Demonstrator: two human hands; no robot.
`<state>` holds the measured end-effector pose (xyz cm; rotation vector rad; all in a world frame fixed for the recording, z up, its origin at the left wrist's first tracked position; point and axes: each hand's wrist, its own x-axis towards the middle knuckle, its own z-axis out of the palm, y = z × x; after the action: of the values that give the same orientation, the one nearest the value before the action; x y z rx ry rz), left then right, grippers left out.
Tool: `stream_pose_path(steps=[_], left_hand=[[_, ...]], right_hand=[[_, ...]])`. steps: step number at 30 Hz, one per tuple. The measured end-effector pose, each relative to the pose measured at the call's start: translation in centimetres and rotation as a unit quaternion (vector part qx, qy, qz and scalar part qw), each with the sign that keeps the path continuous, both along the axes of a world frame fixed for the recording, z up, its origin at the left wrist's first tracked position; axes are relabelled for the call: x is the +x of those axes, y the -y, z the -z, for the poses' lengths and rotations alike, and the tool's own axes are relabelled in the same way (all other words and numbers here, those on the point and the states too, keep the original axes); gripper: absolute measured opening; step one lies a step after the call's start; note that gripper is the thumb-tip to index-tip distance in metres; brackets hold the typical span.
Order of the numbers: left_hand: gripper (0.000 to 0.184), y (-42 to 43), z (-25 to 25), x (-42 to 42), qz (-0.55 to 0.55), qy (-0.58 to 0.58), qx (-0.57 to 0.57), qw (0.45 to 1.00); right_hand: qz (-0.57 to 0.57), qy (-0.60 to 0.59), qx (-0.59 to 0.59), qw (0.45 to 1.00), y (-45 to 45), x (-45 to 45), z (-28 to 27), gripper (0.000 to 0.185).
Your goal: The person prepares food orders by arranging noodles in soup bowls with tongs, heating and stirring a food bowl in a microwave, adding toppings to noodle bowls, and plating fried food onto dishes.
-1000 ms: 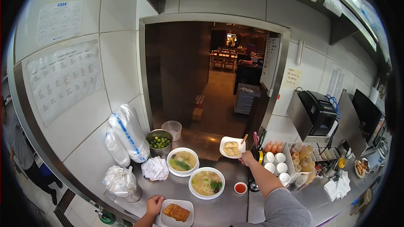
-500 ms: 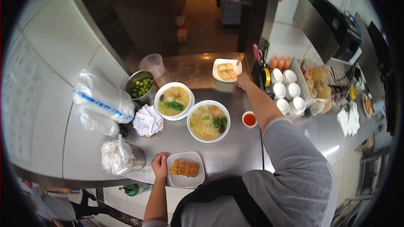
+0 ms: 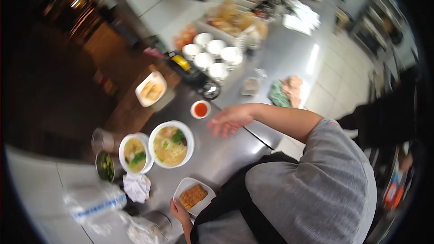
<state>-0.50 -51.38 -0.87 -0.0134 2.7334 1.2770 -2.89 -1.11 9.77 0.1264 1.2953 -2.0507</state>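
My left hand (image 3: pixel 181 211) is closed at the near-left edge of a white plate (image 3: pixel 206 202), which holds a browned, sliced fried piece (image 3: pixel 193 196); some of its fingers are hidden. Over the steel counter, my right hand (image 3: pixel 233 118) hangs with its fingers apart and nothing in it, slightly blurred. Closest to it is a small white cup of red sauce (image 3: pixel 200 109). Left of that stand a larger bowl of noodle soup (image 3: pixel 171 145) with greens and a second soup bowl (image 3: pixel 134 154). Farther off sits a white dish of pale golden pieces (image 3: pixel 152 89).
Stacks of white cups (image 3: pixel 211 54) and a basket of containers (image 3: pixel 230 20) line the back. A metal bowl of green fruit (image 3: pixel 105 166), paper slips (image 3: pixel 136 187) and plastic bags (image 3: pixel 92 203) lie at left. Crumpled cloths (image 3: pixel 285 91) lie on the right-hand counter.
My right hand has come away from the dish of golden pieces, back toward me and past the sauce cup, empty. The view has turned to the right. My left hand stays by the plate.
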Motion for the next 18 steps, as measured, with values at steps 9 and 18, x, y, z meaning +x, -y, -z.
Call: stream_pose_path(steps=[9,18], left_hand=[[0.041,-3.5,-1.5,-1.0,0.073,0.021,0.054,0.996],[0.044,-16.1,1.6,2.0,-0.132,0.192,0.107,0.967]], right_hand=[[0.227,0.057,-0.078,0.969,-13.3,28.4,4.8,0.048],[0.648,0.11,-0.174,0.733,-33.2,36.0,21.7,0.036]])
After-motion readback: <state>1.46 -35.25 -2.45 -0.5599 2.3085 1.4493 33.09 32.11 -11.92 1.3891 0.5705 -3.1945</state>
